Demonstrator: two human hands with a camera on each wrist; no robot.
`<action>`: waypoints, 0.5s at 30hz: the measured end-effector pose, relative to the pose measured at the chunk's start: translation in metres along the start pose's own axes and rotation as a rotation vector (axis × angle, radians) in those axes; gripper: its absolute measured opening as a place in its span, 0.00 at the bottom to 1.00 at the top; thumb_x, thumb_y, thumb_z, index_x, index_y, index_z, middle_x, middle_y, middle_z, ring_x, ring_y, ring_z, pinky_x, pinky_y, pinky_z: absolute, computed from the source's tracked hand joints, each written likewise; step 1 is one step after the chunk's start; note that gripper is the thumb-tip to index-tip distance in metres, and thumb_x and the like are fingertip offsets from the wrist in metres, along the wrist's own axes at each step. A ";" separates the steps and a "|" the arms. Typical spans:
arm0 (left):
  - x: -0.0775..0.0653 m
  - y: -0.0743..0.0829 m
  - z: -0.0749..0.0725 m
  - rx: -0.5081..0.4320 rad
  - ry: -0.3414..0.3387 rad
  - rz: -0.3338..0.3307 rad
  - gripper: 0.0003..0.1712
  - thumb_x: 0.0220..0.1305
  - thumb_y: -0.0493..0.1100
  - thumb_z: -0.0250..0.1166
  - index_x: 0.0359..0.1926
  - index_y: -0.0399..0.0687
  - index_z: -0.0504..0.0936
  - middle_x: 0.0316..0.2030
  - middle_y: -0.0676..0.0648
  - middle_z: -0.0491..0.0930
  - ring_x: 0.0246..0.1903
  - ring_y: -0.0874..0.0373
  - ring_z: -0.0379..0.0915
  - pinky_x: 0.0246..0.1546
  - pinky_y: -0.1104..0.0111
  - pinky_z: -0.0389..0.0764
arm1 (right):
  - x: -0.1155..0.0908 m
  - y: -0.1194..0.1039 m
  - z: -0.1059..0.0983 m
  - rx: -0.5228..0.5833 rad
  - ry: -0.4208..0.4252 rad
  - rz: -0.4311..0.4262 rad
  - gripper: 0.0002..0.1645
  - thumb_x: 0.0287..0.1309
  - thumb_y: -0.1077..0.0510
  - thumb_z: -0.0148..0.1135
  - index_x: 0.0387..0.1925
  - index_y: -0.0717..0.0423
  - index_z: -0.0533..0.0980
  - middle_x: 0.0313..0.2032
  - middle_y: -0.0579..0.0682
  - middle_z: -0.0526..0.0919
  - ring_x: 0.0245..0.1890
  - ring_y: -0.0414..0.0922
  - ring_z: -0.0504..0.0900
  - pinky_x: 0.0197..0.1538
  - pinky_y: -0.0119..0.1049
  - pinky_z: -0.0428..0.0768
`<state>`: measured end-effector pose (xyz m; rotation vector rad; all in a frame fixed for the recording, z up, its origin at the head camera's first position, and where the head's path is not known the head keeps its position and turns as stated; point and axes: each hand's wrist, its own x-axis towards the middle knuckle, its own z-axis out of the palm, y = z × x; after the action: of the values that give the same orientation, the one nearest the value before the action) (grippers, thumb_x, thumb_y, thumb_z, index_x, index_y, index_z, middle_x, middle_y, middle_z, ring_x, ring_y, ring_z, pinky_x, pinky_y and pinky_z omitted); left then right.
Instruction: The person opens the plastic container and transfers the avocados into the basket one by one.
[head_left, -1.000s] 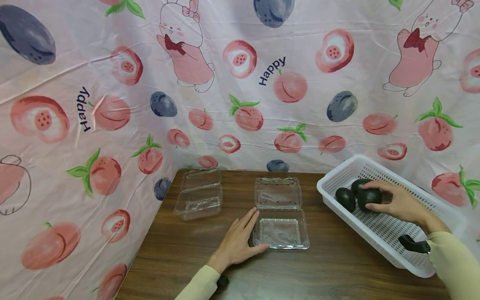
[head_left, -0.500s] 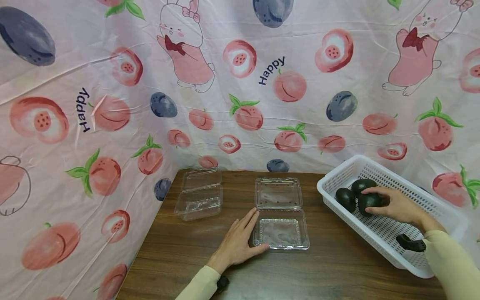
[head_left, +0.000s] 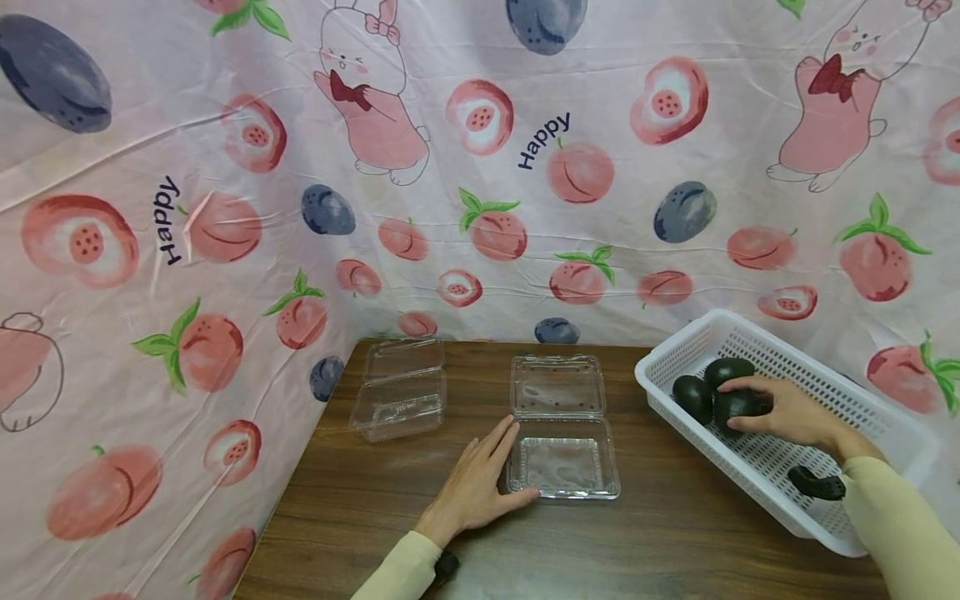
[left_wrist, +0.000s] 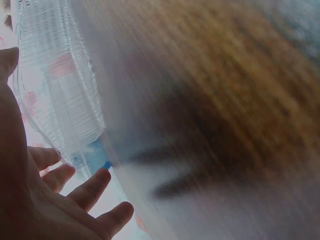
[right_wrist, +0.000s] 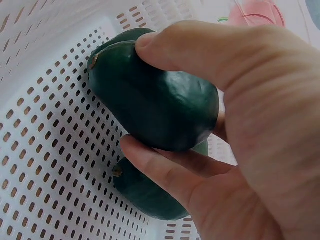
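Observation:
In the head view, my right hand (head_left: 802, 417) reaches into a white perforated basket (head_left: 772, 465) and grips a dark green avocado (head_left: 738, 408). The right wrist view shows the thumb on one side of the held avocado (right_wrist: 155, 100) and fingers on the other. Two more avocados lie in the basket, one to the left (head_left: 692, 398) and one behind (head_left: 726, 370). My left hand (head_left: 468, 492) touches the left edge of an opened clear plastic clamshell box (head_left: 562, 462), fingers extended and thumb at its front corner. Nothing lies in the box.
A second opened clear clamshell box (head_left: 403, 408) stands at the back left of the brown wooden table (head_left: 360, 517). A fruit-printed cloth (head_left: 480, 200) hangs behind the table and along its left side. The basket sits at an angle on the right.
My right hand and forearm have shifted slightly left while holding the avocado, and more of the avocado behind shows. My left hand and both clamshell boxes have stayed in place.

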<state>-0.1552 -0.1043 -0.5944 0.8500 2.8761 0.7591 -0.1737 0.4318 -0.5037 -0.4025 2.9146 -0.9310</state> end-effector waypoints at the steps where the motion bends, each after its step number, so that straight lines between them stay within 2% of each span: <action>1: 0.000 0.000 0.000 0.003 0.001 0.000 0.65 0.72 0.80 0.66 0.94 0.58 0.48 0.94 0.51 0.48 0.87 0.45 0.63 0.86 0.31 0.61 | 0.000 0.000 0.000 0.000 -0.007 -0.001 0.33 0.60 0.53 0.86 0.64 0.57 0.85 0.66 0.77 0.82 0.58 0.74 0.88 0.53 0.45 0.83; 3: 0.000 0.000 0.000 0.007 0.002 -0.001 0.65 0.72 0.80 0.66 0.94 0.59 0.48 0.94 0.51 0.48 0.87 0.46 0.63 0.86 0.31 0.61 | 0.001 0.000 0.000 0.002 -0.017 -0.002 0.33 0.60 0.53 0.86 0.64 0.57 0.86 0.65 0.76 0.83 0.58 0.70 0.88 0.52 0.38 0.82; 5: 0.000 0.001 -0.001 0.009 0.000 -0.003 0.65 0.72 0.80 0.66 0.94 0.59 0.48 0.94 0.51 0.48 0.87 0.46 0.63 0.87 0.31 0.61 | 0.002 -0.001 0.000 -0.002 -0.023 -0.002 0.32 0.60 0.52 0.86 0.64 0.56 0.86 0.65 0.73 0.84 0.58 0.61 0.87 0.51 0.32 0.80; 7: -0.001 0.002 -0.002 0.011 -0.002 -0.003 0.65 0.72 0.80 0.66 0.94 0.58 0.48 0.94 0.51 0.48 0.87 0.46 0.63 0.87 0.31 0.61 | 0.002 -0.002 0.000 -0.007 -0.030 -0.002 0.32 0.60 0.52 0.86 0.63 0.55 0.87 0.64 0.71 0.85 0.57 0.50 0.84 0.51 0.29 0.79; 9: -0.001 0.002 -0.002 0.011 -0.005 -0.006 0.65 0.72 0.80 0.66 0.94 0.59 0.48 0.94 0.51 0.48 0.88 0.46 0.63 0.87 0.31 0.61 | 0.002 -0.002 0.000 -0.021 -0.038 -0.004 0.32 0.59 0.52 0.87 0.63 0.55 0.87 0.62 0.68 0.87 0.54 0.44 0.82 0.51 0.28 0.78; 12: -0.001 0.002 -0.002 0.012 -0.007 -0.007 0.65 0.72 0.81 0.66 0.94 0.59 0.48 0.94 0.52 0.48 0.87 0.46 0.63 0.87 0.32 0.61 | 0.002 -0.001 0.001 -0.043 -0.062 0.000 0.32 0.60 0.51 0.87 0.63 0.55 0.87 0.61 0.67 0.88 0.54 0.46 0.81 0.51 0.30 0.78; 15: -0.001 0.002 -0.002 0.013 -0.007 -0.006 0.65 0.72 0.81 0.65 0.94 0.59 0.48 0.94 0.52 0.47 0.87 0.46 0.63 0.87 0.32 0.61 | 0.002 0.001 0.002 -0.052 -0.079 0.010 0.32 0.60 0.50 0.86 0.63 0.55 0.87 0.62 0.68 0.88 0.58 0.54 0.82 0.51 0.31 0.78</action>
<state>-0.1536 -0.1046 -0.5922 0.8433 2.8791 0.7354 -0.1754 0.4310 -0.5059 -0.4176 2.8713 -0.8206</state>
